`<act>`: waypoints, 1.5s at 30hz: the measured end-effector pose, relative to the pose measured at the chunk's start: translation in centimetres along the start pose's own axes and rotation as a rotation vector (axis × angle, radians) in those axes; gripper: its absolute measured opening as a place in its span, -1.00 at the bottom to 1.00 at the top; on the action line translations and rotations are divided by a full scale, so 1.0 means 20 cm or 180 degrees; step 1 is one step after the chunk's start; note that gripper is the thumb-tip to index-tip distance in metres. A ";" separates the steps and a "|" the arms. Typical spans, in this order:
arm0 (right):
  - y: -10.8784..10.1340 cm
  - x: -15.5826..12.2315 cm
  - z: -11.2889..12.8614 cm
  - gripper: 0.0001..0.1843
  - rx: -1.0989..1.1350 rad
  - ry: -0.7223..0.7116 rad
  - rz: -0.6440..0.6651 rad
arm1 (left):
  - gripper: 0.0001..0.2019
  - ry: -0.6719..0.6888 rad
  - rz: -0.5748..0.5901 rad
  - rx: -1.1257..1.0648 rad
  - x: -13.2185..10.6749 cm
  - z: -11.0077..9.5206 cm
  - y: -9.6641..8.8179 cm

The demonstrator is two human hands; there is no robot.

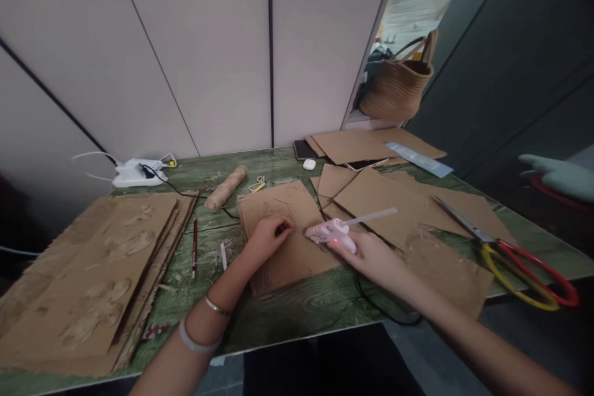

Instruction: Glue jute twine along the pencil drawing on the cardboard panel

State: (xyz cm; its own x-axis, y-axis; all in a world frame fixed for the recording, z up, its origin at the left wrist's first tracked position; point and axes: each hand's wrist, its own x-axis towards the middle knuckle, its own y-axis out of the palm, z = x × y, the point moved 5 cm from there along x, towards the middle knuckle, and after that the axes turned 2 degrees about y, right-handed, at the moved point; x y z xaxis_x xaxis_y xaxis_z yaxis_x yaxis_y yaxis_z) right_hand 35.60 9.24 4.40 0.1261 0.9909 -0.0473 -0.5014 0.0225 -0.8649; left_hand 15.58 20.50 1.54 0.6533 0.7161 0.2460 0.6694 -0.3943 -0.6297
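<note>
My right hand (366, 253) is wrapped round a pale pink hot glue gun (331, 233), with a small red light showing and a clear glue stick (371, 216) poking out of its back. Its nozzle points left, close to the fingertips of my left hand (269, 236). Those fingers are pinched over a cardboard sheet (297, 266), on what looks like a thin strand of twine (299, 231); the fingertips partly hide it. Fine lines mark the sheet's upper part. Behind it lies a roll of jute twine (226, 188).
Textured cardboard (125, 241) is stacked at left beside a red pencil (194, 247). Large scissors (510, 260) overhang the right table edge. Cardboard pieces (375, 201) and a blue ruler (420, 159) lie behind right. A power strip (139, 173), phone (304, 150) and white case (309, 164) sit at the back.
</note>
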 end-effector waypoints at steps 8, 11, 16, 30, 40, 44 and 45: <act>-0.03 -0.04 -0.03 -0.43 -0.0076 0.0026 0.0119 | -0.87 0.0029 -0.0005 0.0056 0.00 0.00 0.00; -0.04 -0.06 -0.05 -0.44 -0.0060 0.0016 0.0087 | -0.87 0.0039 0.0004 0.0064 0.00 0.00 0.00; -0.04 -0.10 -0.11 -0.43 -0.0116 0.0059 0.0073 | -0.87 0.0058 0.0005 0.0068 0.00 0.01 0.00; -0.05 -0.14 -0.13 -0.52 0.0143 -0.0093 -0.0021 | -0.86 0.0149 -0.0016 0.0091 0.00 0.00 0.00; -0.10 -0.21 -0.15 -0.48 -0.0072 -0.0301 -0.0240 | -0.85 0.0140 -0.0016 0.0077 0.00 0.00 0.00; -0.13 -0.24 -0.15 -0.49 -0.0127 -0.0363 -0.0169 | -0.87 0.0136 -0.0018 0.0088 0.00 0.00 0.00; -0.13 -0.24 -0.15 -0.49 -0.0144 -0.0369 -0.0153 | -0.87 0.0135 -0.0018 0.0089 0.00 0.00 0.00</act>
State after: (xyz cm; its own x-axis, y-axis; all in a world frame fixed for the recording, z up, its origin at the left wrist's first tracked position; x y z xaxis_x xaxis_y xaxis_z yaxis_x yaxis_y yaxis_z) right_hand 38.91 3.96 5.45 0.0480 0.9976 0.0505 -0.4576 0.0669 -0.8866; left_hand 15.55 20.59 1.60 0.6643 0.6930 0.2801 0.6632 -0.3738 -0.6484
